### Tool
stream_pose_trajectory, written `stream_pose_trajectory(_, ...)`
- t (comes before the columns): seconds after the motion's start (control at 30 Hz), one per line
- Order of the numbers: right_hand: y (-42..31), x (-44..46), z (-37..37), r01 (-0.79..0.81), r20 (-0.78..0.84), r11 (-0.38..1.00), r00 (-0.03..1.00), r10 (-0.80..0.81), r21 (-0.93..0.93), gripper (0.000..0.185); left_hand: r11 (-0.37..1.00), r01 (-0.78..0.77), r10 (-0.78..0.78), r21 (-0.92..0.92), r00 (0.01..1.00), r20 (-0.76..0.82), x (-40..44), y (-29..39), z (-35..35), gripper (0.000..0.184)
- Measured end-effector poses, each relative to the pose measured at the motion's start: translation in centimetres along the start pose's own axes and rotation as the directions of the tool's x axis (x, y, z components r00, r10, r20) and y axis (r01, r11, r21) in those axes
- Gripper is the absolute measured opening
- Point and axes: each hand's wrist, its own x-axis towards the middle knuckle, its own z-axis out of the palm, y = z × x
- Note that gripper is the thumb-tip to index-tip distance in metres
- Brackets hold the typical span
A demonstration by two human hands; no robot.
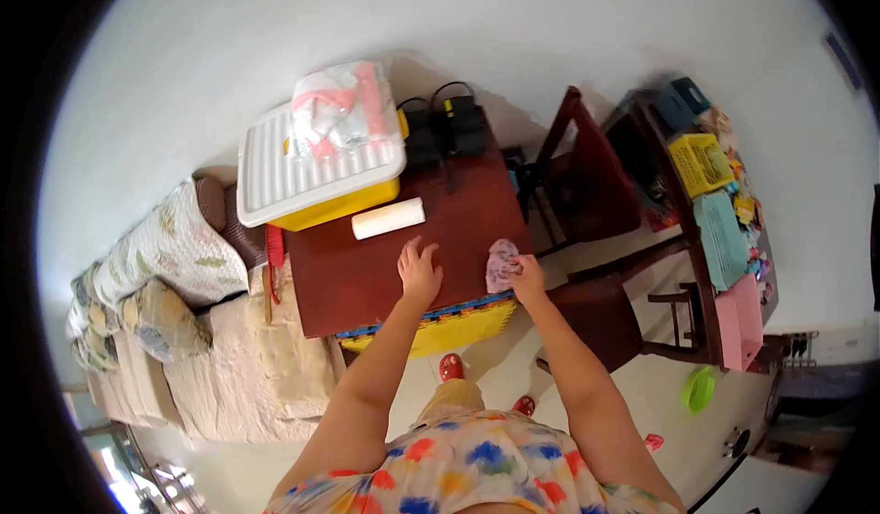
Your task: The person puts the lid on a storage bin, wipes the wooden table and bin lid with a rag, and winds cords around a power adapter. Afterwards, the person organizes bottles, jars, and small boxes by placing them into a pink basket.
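A dark red-brown table (367, 276) stands in front of me. My right hand (527, 280) is at its right edge, fingers closed on a pink patterned cloth (500, 265) that lies bunched on the tabletop. To the left, my left hand (421, 271) rests on the table near the front, its fingers apart and holding nothing. Just beyond its fingertips lies a white roll (390, 218), apart from the hand. My right hand's fingertips are partly hidden against the cloth.
A yellow bin with a pale lid (266, 175) sits on the table's back left, a plastic-wrapped package (339, 106) on top. Black bags (458, 125) stand beside it. Yellow foam mats (467, 328) lean below the front edge. Wooden chairs (596, 322) are at right, a sofa (229, 367) at left.
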Motion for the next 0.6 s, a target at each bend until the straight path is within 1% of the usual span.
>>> stream_pose_trajectory(0.03, -0.1, -0.9, -0.6, 0.025, -0.033, 0.999, 0.999, -0.024, 0.043, 0.029, 0.999, -0.022, 0.023, -0.033, 0.999, 0.038, -1.1, 1.3, 0.6, 0.058)
stream_pose_trajectory(0.07, 0.0, -2.0, -1.3, 0.049, -0.067, 0.995, 0.997, -0.044, 0.082, 0.029, 0.992, -0.037, 0.047, -0.120, 0.995, 0.083, -2.1, 2.7, 1.4, 0.060)
stream_pose_trajectory(0.13, -1.0, -4.5, -4.0, 0.003, -0.041, 0.986, 0.999, 0.004, 0.168, 0.030, 0.954, -0.060, 0.115, -0.292, 0.978, 0.176, -4.0, 6.2, 3.0, 0.065)
stream_pose_trajectory(0.17, -1.6, -5.8, -5.4, -0.022, -0.027, 0.977, 0.999, 0.028, 0.212, 0.030, 0.912, -0.132, 0.212, -0.388, 0.962, 0.172, -4.9, 7.9, 3.9, 0.067)
stream_pose_trajectory(0.23, -2.0, -8.7, -8.4, -0.077, -0.036, 0.953, 0.995, 0.091, 0.293, 0.031, 0.784, -0.258, 0.399, -0.564, 0.906, 0.141, -6.4, 11.9, 5.0, 0.071)
stream_pose_trajectory(0.27, -1.7, -10.2, -9.8, -0.100, -0.040, 0.937, 0.992, 0.121, 0.334, 0.031, 0.762, -0.244, 0.442, -0.600, 0.873, 0.207, -7.1, 13.9, 5.3, 0.071)
stream_pose_trajectory(0.33, -0.3, -13.2, -12.6, -0.112, -0.074, 0.934, 0.987, 0.145, 0.341, 0.035, 0.722, -0.202, 0.521, -0.662, 0.788, 0.328, -8.8, 18.8, 4.3, 0.072)
stream_pose_trajectory(0.37, 0.2, -14.9, -14.1, -0.125, -0.094, 0.923, 0.981, 0.170, 0.365, 0.037, 0.671, -0.184, 0.579, -0.718, 0.735, 0.352, -9.6, 20.1, 6.1, 0.069)
stream_pose_trajectory(0.43, 2.6, -18.0, -16.4, -0.123, -0.130, 0.913, 0.974, 0.187, 0.389, 0.042, 0.664, -0.175, 0.610, -0.727, 0.690, 0.391, -11.9, 23.8, 6.9, 0.064)
stream_pose_trajectory(0.47, 4.5, -19.8, -17.2, -0.141, -0.109, 0.863, 0.969, 0.220, 0.485, 0.042, 0.662, -0.172, 0.623, -0.729, 0.667, 0.409, -13.2, 25.8, 7.4, 0.062)
stream_pose_trajectory(0.5, 6.0, -21.5, -18.2, -0.156, -0.084, 0.802, 0.965, 0.248, 0.576, 0.042, 0.625, -0.153, 0.638, -0.766, 0.665, 0.388, -14.7, 27.6, 8.3, 0.054)
stream_pose_trajectory(0.53, 6.2, -23.3, -20.2, -0.168, -0.056, 0.732, 0.961, 0.271, 0.661, 0.042, 0.648, -0.056, 0.610, -0.760, 0.635, 0.474, -16.0, 29.8, 8.4, 0.046)
stream_pose_trajectory(0.57, 6.6, -25.7, -22.4, -0.220, 0.005, 0.665, 0.951, 0.310, 0.714, 0.041, 0.672, 0.040, 0.578, -0.739, 0.596, 0.557, -17.6, 31.9, 8.6, 0.039)
stream_pose_trajectory(0.6, 8.9, -27.3, -23.3, -0.180, -0.043, 0.690, 0.955, 0.293, 0.701, 0.041, 0.694, 0.135, 0.541, -0.707, 0.549, 0.636, -19.2, 34.2, 8.4, 0.032)
